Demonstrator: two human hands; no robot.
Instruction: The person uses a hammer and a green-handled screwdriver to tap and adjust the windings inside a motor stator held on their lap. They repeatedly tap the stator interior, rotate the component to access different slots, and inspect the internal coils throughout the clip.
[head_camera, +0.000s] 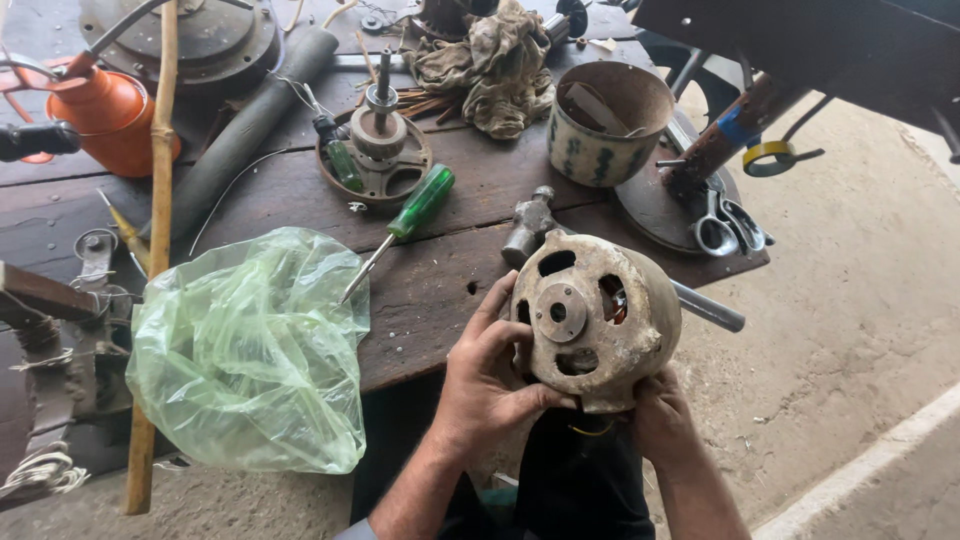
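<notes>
Dark, worn wooden surface (440, 290) carries a green screwdriver (420, 203) and green plastic bag (250, 350). At its near edge, left hand (485, 375) and right hand (660, 420) each grip closed around a rusty motor housing (610, 315).

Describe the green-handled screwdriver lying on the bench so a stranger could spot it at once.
Start at the dark wooden workbench and find the crumpled pale green plastic bag at its near edge. Just above the bag's top right corner lies the screwdriver, its metal tip pointing at the bag. Its translucent bright green handle sets it apart from the grey hammer to its right.
</notes>
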